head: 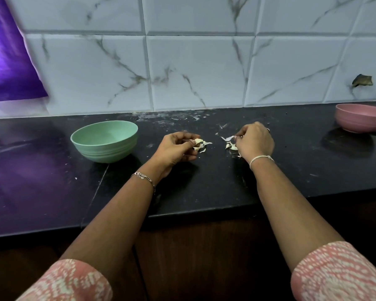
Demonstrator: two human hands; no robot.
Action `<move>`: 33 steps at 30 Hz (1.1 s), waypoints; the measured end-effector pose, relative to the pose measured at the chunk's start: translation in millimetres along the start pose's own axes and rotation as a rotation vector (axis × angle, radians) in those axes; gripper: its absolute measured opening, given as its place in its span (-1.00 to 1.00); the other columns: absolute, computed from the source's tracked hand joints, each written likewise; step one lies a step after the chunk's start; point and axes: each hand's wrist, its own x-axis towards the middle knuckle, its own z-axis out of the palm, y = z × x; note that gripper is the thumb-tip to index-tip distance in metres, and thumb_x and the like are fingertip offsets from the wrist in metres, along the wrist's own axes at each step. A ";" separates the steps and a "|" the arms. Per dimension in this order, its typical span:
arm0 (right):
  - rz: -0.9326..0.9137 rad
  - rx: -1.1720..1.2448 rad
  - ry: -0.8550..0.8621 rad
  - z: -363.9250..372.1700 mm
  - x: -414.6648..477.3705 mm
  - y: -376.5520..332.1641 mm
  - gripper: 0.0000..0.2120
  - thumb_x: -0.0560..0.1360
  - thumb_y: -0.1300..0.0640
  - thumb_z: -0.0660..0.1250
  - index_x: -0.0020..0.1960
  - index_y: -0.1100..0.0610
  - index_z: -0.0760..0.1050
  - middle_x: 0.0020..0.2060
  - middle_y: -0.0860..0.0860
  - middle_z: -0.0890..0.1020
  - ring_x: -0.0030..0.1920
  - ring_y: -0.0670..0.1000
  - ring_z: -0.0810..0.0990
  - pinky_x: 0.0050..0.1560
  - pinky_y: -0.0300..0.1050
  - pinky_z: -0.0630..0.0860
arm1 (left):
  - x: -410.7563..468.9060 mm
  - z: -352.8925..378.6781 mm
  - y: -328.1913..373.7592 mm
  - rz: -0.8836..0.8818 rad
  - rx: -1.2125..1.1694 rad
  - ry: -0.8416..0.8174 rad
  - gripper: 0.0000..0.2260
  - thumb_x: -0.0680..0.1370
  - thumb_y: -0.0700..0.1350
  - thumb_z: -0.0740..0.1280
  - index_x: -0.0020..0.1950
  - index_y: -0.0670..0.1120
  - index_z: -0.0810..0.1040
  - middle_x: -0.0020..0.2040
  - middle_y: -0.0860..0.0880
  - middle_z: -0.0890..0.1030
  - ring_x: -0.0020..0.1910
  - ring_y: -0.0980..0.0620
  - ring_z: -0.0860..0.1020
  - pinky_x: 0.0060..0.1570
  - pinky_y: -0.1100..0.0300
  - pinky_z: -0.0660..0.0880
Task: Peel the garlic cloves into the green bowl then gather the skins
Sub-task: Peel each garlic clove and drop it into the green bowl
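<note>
On the black table (52, 170), listed left to right: a green bowl (104, 141) standing upright left of centre, near the left hand (176, 148), whose curled fingers pinch a garlic clove (199, 142) with loose skin flaring from it, just above the table. Right of it, apart from the clove, the right hand (255, 142) pinches a strip of skin (227, 138) between curled fingertips, over a small heap of skins (230, 146) lying on the table. At the far right, well apart, stands a pink bowl (360, 118) close to the tiled wall (193, 61).
</note>
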 end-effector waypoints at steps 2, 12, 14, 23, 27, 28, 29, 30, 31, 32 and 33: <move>0.024 0.027 0.022 -1.2 -0.7 -0.3 -0.88 0.43 0.14 0.47 -0.23 0.00 0.57 -0.01 0.01 0.60 0.03 0.10 0.58 -0.14 -0.13 0.41 | 0.0 -0.9 -0.3 0.003 -0.001 -0.015 -0.88 0.58 -0.28 0.32 0.03 -0.12 0.62 -0.13 -0.11 0.62 -0.29 0.08 0.58 -0.19 0.20 0.61; -0.140 0.289 -0.058 7.7 -0.9 -4.7 -0.86 0.58 0.08 0.27 0.02 0.04 0.60 -0.15 -0.04 0.70 -0.07 0.02 0.63 -0.02 -0.08 0.54 | 1.1 -1.1 -2.0 0.029 -0.011 0.036 -0.96 0.55 -0.26 0.37 -0.03 -0.15 0.59 -0.20 -0.10 0.63 -0.34 0.08 0.58 -0.25 0.20 0.60; -0.187 0.466 -0.134 7.6 -4.4 -10.1 -0.85 0.52 -0.02 0.38 -0.02 0.04 0.64 -0.18 -0.05 0.69 -0.13 -0.06 0.62 -0.04 -0.14 0.55 | 1.1 -0.5 -1.6 0.037 -0.003 0.047 -0.95 0.56 -0.25 0.35 -0.03 -0.14 0.59 -0.18 -0.11 0.61 -0.35 0.10 0.57 -0.26 0.23 0.59; -0.347 0.555 -0.441 15.8 -18.7 -27.6 -0.94 0.42 0.10 0.48 -0.23 0.02 0.67 -0.32 0.04 0.70 -0.20 0.10 0.68 -0.08 0.08 0.60 | -0.2 0.2 -1.4 0.099 0.055 0.015 -0.88 0.57 -0.26 0.34 0.03 -0.10 0.62 -0.11 -0.10 0.62 -0.23 0.08 0.60 -0.13 0.18 0.62; -0.358 0.527 -0.439 13.8 -23.2 -31.0 -0.92 0.39 0.08 0.45 -0.28 -0.02 0.65 -0.33 0.04 0.70 -0.20 0.14 0.67 -0.13 0.04 0.59 | 0.2 0.7 -0.9 0.097 0.044 0.034 -0.91 0.56 -0.27 0.34 -0.01 -0.13 0.61 -0.13 -0.11 0.63 -0.24 0.06 0.62 -0.16 0.22 0.62; -0.351 0.530 -0.435 14.1 -23.6 -31.3 -0.94 0.36 0.06 0.44 -0.28 0.00 0.66 -0.34 0.05 0.69 -0.20 0.15 0.67 -0.14 0.04 0.60 | 0.3 1.0 -0.9 0.095 0.041 0.035 -0.92 0.56 -0.28 0.34 -0.03 -0.13 0.61 -0.13 -0.11 0.64 -0.24 0.06 0.63 -0.16 0.21 0.62; -0.346 0.530 -0.431 14.4 -23.5 -31.4 -0.93 0.34 0.04 0.43 -0.27 0.02 0.66 -0.34 0.05 0.69 -0.21 0.14 0.66 -0.14 0.04 0.60 | 0.2 1.1 -0.7 0.093 0.038 0.033 -0.92 0.56 -0.27 0.35 -0.03 -0.13 0.61 -0.12 -0.11 0.64 -0.23 0.06 0.64 -0.14 0.20 0.62; -0.342 0.528 -0.426 14.6 -23.3 -31.4 -0.92 0.33 0.04 0.43 -0.26 0.04 0.66 -0.35 0.04 0.69 -0.25 0.12 0.65 -0.15 0.02 0.59 | 0.2 1.1 -0.6 0.092 0.038 0.028 -0.92 0.55 -0.27 0.35 -0.03 -0.13 0.61 -0.11 -0.11 0.65 -0.22 0.06 0.64 -0.13 0.19 0.63; -0.341 0.525 -0.419 15.0 -23.1 -31.4 -0.91 0.34 0.05 0.44 -0.25 0.05 0.66 -0.36 0.03 0.68 -0.30 0.07 0.63 -0.17 -0.01 0.58 | 0.0 0.9 -0.5 0.092 0.041 0.021 -0.92 0.55 -0.27 0.36 -0.02 -0.13 0.62 -0.10 -0.11 0.65 -0.20 0.06 0.65 -0.12 0.19 0.63; -0.341 0.520 -0.408 14.8 -23.3 -31.8 -0.92 0.35 0.06 0.45 -0.25 0.06 0.66 -0.38 0.01 0.67 -0.35 -0.01 0.59 -0.20 -0.05 0.56 | -0.2 0.7 -0.6 0.095 0.045 0.013 -0.92 0.54 -0.27 0.37 0.00 -0.14 0.62 -0.09 -0.11 0.65 -0.19 0.05 0.65 -0.11 0.18 0.63; -0.344 0.514 -0.395 14.3 -23.6 -32.4 -0.93 0.35 0.08 0.46 -0.25 0.07 0.66 -0.39 0.00 0.66 -0.37 -0.08 0.55 -0.23 -0.08 0.55 | -0.1 0.5 -0.6 0.098 0.052 0.007 -0.91 0.53 -0.27 0.38 0.01 -0.15 0.62 -0.08 -0.12 0.65 -0.17 0.04 0.65 -0.11 0.18 0.63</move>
